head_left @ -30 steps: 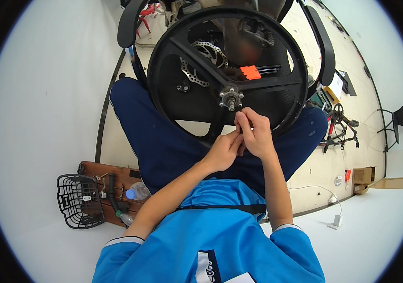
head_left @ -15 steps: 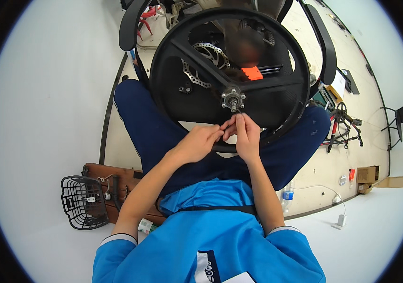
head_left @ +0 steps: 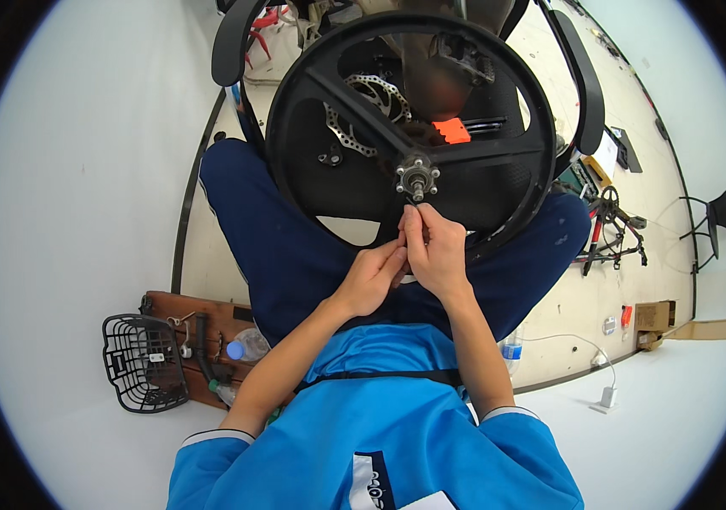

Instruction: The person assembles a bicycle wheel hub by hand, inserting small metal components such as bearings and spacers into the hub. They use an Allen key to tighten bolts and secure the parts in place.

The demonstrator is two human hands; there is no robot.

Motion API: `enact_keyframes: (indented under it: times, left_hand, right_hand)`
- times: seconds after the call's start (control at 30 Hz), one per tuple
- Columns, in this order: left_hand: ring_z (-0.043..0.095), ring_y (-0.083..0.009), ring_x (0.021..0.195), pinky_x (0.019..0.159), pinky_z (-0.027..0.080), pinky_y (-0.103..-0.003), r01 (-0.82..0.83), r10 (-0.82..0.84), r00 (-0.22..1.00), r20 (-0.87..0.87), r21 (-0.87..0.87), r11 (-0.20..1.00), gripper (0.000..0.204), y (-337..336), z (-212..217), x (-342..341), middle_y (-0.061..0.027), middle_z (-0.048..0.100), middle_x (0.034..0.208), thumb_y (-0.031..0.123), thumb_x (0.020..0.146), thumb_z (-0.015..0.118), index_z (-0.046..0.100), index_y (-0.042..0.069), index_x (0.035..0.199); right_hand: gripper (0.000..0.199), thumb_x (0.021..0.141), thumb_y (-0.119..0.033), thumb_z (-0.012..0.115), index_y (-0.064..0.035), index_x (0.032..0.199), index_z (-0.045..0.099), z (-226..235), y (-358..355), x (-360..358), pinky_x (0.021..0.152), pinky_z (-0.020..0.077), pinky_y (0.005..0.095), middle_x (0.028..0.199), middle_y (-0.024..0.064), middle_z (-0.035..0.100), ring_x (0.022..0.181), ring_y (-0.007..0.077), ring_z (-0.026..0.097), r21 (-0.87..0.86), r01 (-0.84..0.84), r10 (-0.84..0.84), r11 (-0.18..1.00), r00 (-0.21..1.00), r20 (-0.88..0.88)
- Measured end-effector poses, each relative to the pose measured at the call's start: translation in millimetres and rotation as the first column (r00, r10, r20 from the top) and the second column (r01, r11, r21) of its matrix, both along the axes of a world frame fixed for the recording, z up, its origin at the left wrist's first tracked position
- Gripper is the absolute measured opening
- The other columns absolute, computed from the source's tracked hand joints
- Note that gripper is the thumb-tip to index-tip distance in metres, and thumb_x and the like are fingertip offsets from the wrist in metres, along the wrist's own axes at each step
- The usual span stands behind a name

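Observation:
A black spoked bicycle wheel [head_left: 329, 70] lies tilted over a black chair seat between my knees. Its metal hub [head_left: 418, 176], ringed with bolts, has the axle end pointing toward me. Just below that axle, my right hand [head_left: 437, 252] is pinched, thumb against fingers; whatever lies between the fingertips is too small to make out. My left hand [head_left: 370, 277] is closed beside it, fingertips touching or nearly touching the right hand's fingers. What the left fingers hold, if anything, is hidden.
Through the wheel show a brake disc [head_left: 335, 127], a pedal [head_left: 465, 59] and an orange piece [head_left: 451, 130]. Chair armrests [head_left: 581, 76] flank the wheel. A black basket [head_left: 138, 365] and a bottle [head_left: 249, 346] are at lower left, a bicycle frame [head_left: 607, 229] at right.
My left hand has moved down and slightly left, nearer my body. My right hand has shifted slightly left, still pinched below the axle. The bottle at lower left has come into view.

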State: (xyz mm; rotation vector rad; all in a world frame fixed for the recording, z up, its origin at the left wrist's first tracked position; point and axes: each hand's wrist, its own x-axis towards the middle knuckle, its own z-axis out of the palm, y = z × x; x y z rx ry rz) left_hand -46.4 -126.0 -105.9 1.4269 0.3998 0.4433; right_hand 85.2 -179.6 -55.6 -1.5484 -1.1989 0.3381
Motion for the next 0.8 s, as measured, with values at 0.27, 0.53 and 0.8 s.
enact_keyframes:
  times: [0.27, 0.53, 0.8]
  left_hand:
    - [0.037, -0.0062, 0.063, 0.058, 0.032, -0.023, -0.059, 0.06, 0.998, 0.021, -0.064, 0.996, 0.034, 15.5, -12.7, -14.3, 0.0027, 0.047, 0.077, 0.024, 0.112, 0.042, 0.062, -0.003, 0.117]
    - [0.03, -0.0059, 0.062, 0.055, 0.026, -0.023, 0.004, 0.027, 0.992, 0.125, -0.244, 0.97, 0.034, 17.0, -16.7, -18.6, 0.0051, 0.039, 0.075, 0.03, 0.112, 0.04, 0.058, 0.003, 0.103]
    - [0.03, -0.006, 0.056, 0.053, 0.025, -0.024, -0.081, 0.119, 0.985, 0.122, -0.279, 0.957, 0.037, 5.4, -11.0, -16.6, 0.005, 0.038, 0.068, 0.031, 0.113, 0.038, 0.055, 0.006, 0.092]
  right_hand:
    - [0.033, 0.104, -0.012, 0.057, 0.0029, 0.075, 0.062, -6.2, 18.7, -14.9, 0.042, 0.0406, 0.0238, 0.055, 0.0042, 0.061, 0.043, 0.0074, 0.056, 0.083, 0.076, -0.069, 0.994, 0.994, -0.088]
    - [0.035, 0.101, -0.009, 0.059, 0.004, 0.069, 0.061, -16.2, 30.5, -19.3, 0.041, 0.0415, 0.0253, 0.052, 0.0064, 0.061, 0.04, 0.0113, 0.057, 0.13, 0.185, -0.197, 0.974, 0.976, 0.088]
    - [0.043, 0.103, -0.012, 0.053, 0.0028, 0.064, 0.061, -10.6, 36.3, -26.7, 0.044, 0.0441, 0.0297, 0.049, 0.0081, 0.059, 0.041, 0.0159, 0.058, 0.128, 0.186, -0.191, 0.974, 0.981, 0.026]
